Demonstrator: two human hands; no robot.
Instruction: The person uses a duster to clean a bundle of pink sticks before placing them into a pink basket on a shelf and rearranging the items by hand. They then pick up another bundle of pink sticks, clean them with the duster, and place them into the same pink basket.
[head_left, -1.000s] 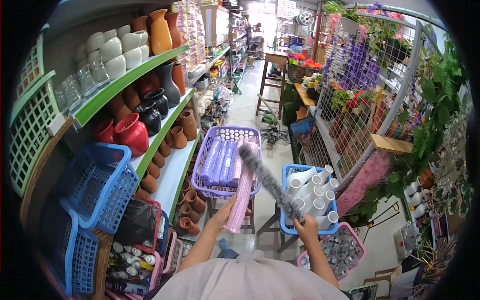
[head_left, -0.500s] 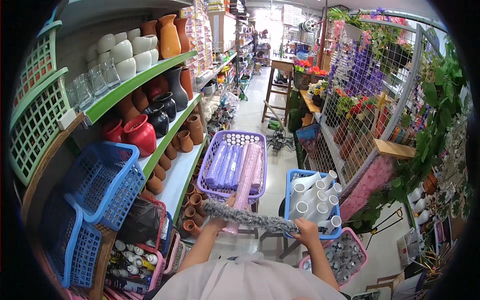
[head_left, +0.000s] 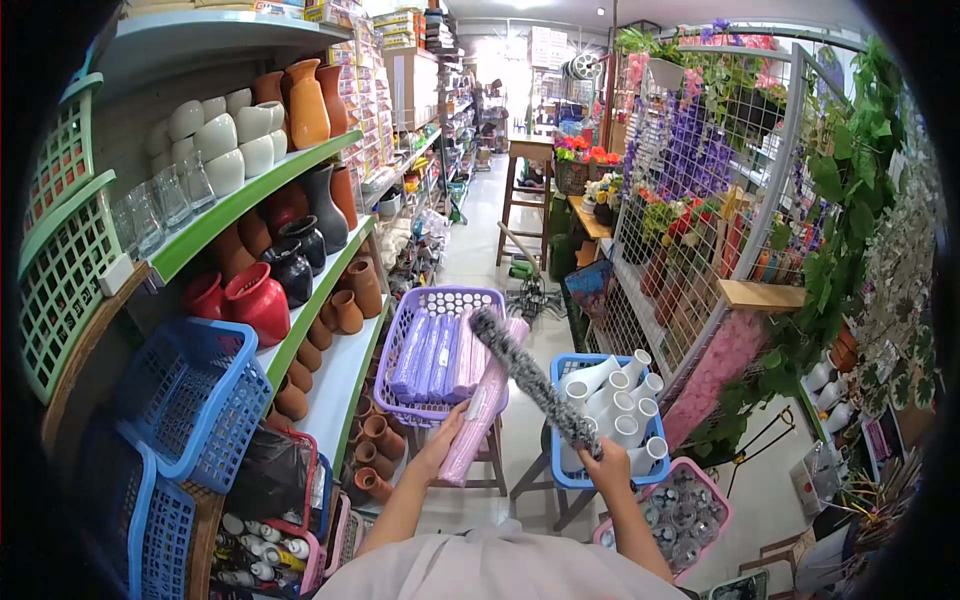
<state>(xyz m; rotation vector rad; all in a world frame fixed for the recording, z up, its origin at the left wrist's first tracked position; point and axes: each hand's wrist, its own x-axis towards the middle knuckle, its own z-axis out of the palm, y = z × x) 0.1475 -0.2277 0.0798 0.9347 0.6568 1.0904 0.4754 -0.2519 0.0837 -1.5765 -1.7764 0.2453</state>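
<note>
In my left hand [head_left: 444, 446] is a long pink wrapped bundle [head_left: 475, 425], tilted up and to the right. My right hand [head_left: 605, 462] grips the lower end of a fluffy grey duster [head_left: 535, 385], whose far end passes over the upper part of the bundle. Beyond my left hand stands a purple basket [head_left: 390, 398] on a stool, holding purple and pink wrapped bundles [head_left: 425, 350]. Beside my right hand is a blue basket [head_left: 562, 476] with several white vases [head_left: 622, 402].
On the left, green-edged shelves [head_left: 262, 148] carry pots, bowls and glasses. Blue baskets [head_left: 205, 400] hang over their lower front. To the right are a wire mesh rack [head_left: 700, 200] with flowers and a pink basket [head_left: 715, 490] of glassware. A wooden stool [head_left: 528, 150] stands ahead in the aisle.
The duster has swung from nearly level to a steep slant, its far end now up and away. The pink bundle has come out of the purple basket toward me. The view has shifted slightly.
</note>
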